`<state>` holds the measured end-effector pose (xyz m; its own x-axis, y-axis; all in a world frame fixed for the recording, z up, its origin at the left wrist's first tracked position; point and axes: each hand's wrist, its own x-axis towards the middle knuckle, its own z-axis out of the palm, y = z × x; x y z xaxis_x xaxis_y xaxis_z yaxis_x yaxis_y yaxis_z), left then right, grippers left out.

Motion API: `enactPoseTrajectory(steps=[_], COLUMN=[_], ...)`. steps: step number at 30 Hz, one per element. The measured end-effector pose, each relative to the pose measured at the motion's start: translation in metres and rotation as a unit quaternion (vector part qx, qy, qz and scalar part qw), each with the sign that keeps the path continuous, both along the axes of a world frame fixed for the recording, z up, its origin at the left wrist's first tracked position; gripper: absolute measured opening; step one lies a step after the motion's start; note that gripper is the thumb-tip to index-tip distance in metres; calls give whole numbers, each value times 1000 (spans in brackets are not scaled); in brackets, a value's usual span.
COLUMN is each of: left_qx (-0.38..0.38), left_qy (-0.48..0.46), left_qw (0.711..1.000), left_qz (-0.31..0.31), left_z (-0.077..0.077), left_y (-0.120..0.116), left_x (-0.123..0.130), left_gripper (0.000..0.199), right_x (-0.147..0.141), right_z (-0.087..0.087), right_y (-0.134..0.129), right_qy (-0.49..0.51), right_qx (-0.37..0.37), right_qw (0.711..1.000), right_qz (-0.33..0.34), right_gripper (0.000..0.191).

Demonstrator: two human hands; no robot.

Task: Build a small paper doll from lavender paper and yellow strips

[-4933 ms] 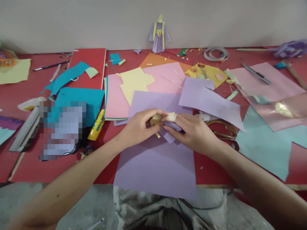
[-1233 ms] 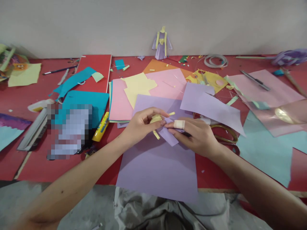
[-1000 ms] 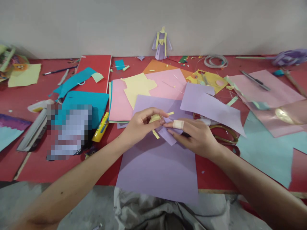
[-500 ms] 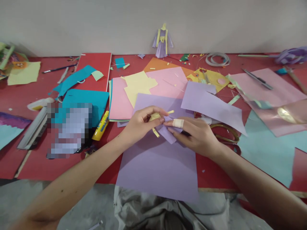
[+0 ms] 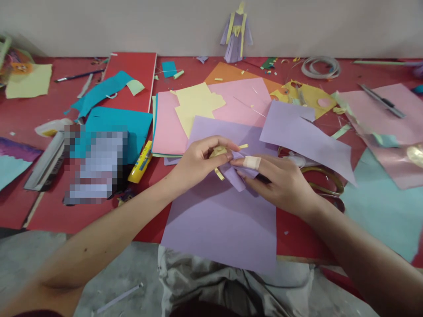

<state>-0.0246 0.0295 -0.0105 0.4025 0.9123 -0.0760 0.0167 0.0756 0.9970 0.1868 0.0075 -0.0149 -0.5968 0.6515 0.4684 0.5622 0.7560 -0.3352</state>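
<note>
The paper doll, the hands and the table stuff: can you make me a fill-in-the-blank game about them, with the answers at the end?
1. The paper doll at the back has a purple skirt and a belt coloured ____.
2. The left hand and the right hand hold a small paper piece over a big sheet coloured ____.
3. The bandage is on a finger of the ____ hand.
4. The cutter lies on paper coloured ____.

Missing words: yellow; purple; right; pink.
</note>
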Motion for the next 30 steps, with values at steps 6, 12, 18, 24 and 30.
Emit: enactPoseTrajectory(steps=[6, 12, 18, 24, 30], left_qx=[2, -11, -10, 3, 14], left_qy=[-4, -2, 5, 19, 24], left_qw=[1000, 1000, 1000, 1000, 999], left_qz=[-4, -9, -10, -22, -41], left_z=[0, 1, 2, 1, 1], left_y=[1, 1, 0, 0, 0], left_x=[0, 1, 1, 0, 0], left_gripper=[14, 15, 15, 16, 15], right_x=[0, 1, 0, -1, 0], right_z=[0, 1, 1, 0, -1], right_y=[0, 0, 0, -1, -1], right_qy=[2, -7, -8, -9, -13], right_qx=[2, 1, -5, -6, -9], right_qw=[1000, 1000, 1000, 1000, 1000], right_qz=[4, 4, 7, 9, 15], right_gripper=[20, 20, 21, 19, 19])
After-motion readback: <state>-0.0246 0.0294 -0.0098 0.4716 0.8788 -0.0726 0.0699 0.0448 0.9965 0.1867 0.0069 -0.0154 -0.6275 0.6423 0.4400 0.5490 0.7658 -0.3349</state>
